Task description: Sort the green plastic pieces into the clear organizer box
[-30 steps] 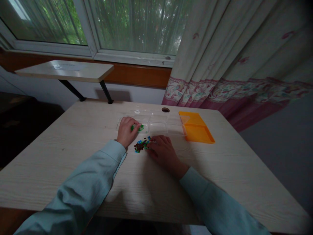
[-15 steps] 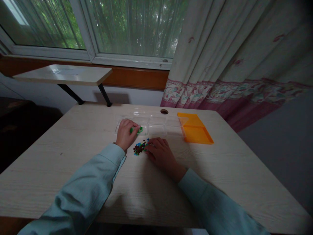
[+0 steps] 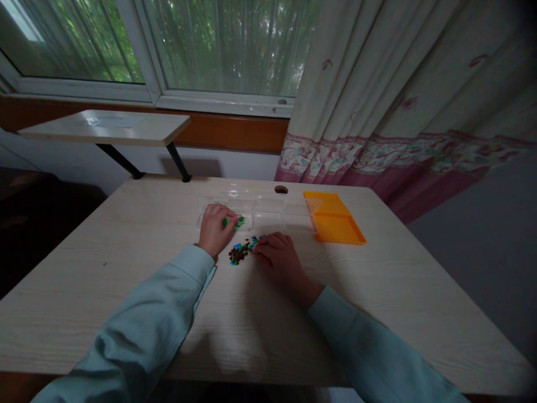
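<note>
A small heap of tiny coloured pieces (image 3: 241,252), blue, green and dark red, lies in the middle of the pale wooden table (image 3: 126,268). My right hand (image 3: 279,258) rests just right of the heap, fingers curled with the tips at the pieces. My left hand (image 3: 213,226) lies on the near left cell of a clear compartment box (image 3: 268,210), fingers bent over several green pieces (image 3: 238,222) inside it. What either hand pinches is too small to make out.
An orange lid or tray (image 3: 335,226) lies right of the clear box. A cable hole (image 3: 281,190) sits at the table's far edge. Behind stand a small shelf-like table (image 3: 104,126), a window and a floral curtain (image 3: 398,101).
The hands stay almost where they were. My right fingers have shifted slightly along the right edge of the heap; the view has tilted a little.
</note>
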`<state>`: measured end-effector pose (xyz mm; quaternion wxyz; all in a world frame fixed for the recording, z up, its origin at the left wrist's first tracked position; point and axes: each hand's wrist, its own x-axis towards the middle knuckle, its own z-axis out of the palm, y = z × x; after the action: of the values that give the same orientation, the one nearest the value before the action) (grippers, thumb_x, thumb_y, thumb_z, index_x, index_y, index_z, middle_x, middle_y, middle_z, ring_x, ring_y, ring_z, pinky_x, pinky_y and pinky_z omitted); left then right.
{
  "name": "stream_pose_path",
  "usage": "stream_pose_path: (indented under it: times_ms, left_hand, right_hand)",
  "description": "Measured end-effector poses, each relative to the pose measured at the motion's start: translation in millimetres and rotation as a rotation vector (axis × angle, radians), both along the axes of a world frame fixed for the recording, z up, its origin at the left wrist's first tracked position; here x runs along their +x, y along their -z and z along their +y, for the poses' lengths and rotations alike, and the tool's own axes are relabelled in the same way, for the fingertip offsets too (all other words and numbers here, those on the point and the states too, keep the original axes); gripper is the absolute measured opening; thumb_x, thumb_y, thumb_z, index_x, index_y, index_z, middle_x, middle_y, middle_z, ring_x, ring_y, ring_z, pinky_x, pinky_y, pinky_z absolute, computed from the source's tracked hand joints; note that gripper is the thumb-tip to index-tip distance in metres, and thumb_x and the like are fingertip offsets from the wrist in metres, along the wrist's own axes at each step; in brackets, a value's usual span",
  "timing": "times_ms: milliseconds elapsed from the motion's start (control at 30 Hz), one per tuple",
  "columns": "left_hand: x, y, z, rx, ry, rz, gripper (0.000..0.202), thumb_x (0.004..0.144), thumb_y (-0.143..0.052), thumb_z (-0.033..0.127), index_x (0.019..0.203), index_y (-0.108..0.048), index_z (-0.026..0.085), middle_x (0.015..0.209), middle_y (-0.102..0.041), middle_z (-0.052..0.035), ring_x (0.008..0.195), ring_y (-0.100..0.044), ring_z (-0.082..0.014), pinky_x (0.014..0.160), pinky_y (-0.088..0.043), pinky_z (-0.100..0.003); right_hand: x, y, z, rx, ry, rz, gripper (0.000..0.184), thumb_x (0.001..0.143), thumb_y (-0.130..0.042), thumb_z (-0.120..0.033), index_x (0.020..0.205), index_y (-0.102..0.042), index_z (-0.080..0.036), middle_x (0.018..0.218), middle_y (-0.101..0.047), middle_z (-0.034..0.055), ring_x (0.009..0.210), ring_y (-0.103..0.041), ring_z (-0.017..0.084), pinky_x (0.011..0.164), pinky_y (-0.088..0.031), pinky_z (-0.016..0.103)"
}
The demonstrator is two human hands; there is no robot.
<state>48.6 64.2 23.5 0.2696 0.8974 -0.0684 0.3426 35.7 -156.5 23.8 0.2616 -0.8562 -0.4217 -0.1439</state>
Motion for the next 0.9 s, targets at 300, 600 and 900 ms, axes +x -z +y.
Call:
stream_pose_path:
  times_ms: [300,600,900]
  left_hand:
    - [3,5.6,1,-0.023,-0.044,0.011,0.023,0.087,-0.054,0.037,0.081,-0.069,0.021,0.085,-0.061,-0.0054,0.089,-0.049,-0.0217,0.083,-0.040,-0.039]
    - [0,1.3,-2,0.007,-0.030,-0.007,0.022,0.088,-0.053,0.036,0.092,-0.070,0.022,0.087,-0.059,-0.0052,0.092,-0.049,-0.0217,0.086,-0.040,-0.040]
    - [-24,-13.3,-34,0.204,0.337,-0.072,0.029,0.086,-0.057,0.038,0.111,-0.063,0.024,0.096,-0.061,-0.0059,0.097,-0.050,-0.0214,0.090,-0.039,-0.039]
  right_hand:
    - [13,-5.3,-14,0.391,0.137,0.161,0.014,0.086,-0.059,-0.031,0.085,-0.070,-0.022,0.088,-0.062,0.0067,0.088,-0.055,0.021,0.081,-0.046,0.037]
    - [16,-4.4,-18,0.517,0.209,0.373,0.018,0.083,-0.061,-0.038,0.083,-0.070,-0.023,0.090,-0.061,0.0056,0.084,-0.056,0.019,0.076,-0.047,0.034]
    - [14,-6.5,-14,0.654,0.127,0.601,0.021,0.080,-0.061,-0.042,0.077,-0.066,-0.022,0.082,-0.059,0.0025,0.075,-0.055,0.016,0.067,-0.046,0.028]
